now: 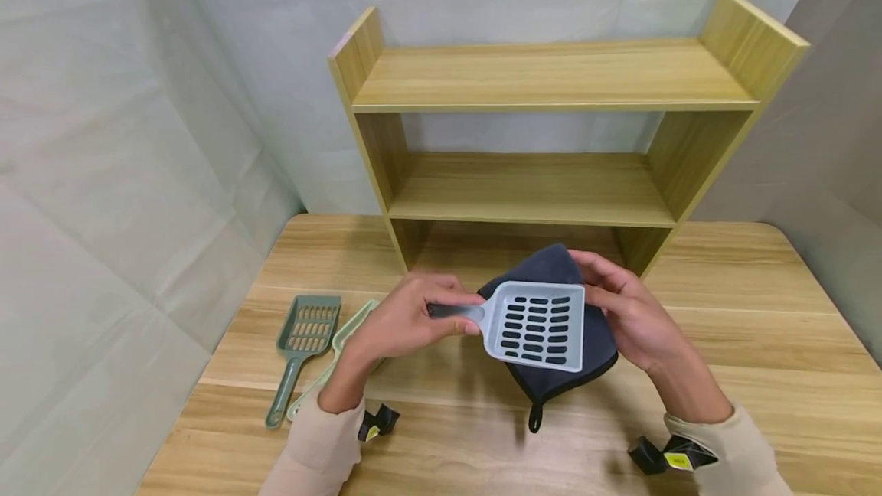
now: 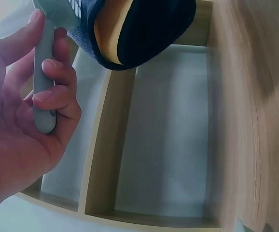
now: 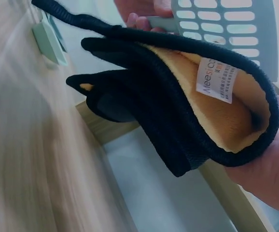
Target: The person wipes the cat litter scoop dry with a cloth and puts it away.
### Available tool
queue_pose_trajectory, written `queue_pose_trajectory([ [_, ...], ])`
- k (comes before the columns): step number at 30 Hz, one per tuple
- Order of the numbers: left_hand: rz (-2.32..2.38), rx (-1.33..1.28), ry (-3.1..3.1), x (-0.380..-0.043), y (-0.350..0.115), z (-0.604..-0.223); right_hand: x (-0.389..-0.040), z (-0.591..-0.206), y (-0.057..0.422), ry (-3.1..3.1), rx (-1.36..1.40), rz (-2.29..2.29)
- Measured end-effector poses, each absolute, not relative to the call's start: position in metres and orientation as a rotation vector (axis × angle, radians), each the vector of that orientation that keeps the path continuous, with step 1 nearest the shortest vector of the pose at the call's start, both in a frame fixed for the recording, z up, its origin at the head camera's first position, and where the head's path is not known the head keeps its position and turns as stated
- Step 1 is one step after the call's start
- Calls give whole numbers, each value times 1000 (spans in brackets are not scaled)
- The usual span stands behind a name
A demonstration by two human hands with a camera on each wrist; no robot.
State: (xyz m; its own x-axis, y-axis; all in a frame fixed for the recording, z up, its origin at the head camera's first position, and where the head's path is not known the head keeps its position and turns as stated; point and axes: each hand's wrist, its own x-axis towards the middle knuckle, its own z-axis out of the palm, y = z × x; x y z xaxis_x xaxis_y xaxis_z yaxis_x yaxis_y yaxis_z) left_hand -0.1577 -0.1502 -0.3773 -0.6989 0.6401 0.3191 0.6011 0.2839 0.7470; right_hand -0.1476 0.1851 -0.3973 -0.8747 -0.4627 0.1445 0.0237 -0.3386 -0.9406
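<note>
The left hand (image 1: 406, 316) grips a smooth grey, slotted scoop (image 1: 525, 324) by its handle, above the table (image 1: 758, 358), nearer than the far wood-grain shelf (image 1: 551, 75). The right hand (image 1: 630, 312) holds a folded, fuzzy navy cloth (image 1: 599, 343) lined in orange. Left lie dark-green (image 1: 292, 358) and pale-green scoops (image 1: 351, 327).

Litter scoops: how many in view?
3: gray scoop held in front of the navy cloth; dark green scoop and pale green scoop on the table, left, the latter partly hidden.
</note>
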Motion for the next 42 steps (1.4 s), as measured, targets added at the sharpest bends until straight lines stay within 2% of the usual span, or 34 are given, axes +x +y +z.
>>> queue_pose_trajectory([
  [17,1360,1077,2544,-158,-159,-370,-146,-385,200,1532,-596,-2274],
  [42,1330,1214,2462,-160,-157,-373,-146,-389,191,1550,-590,-2148],
])
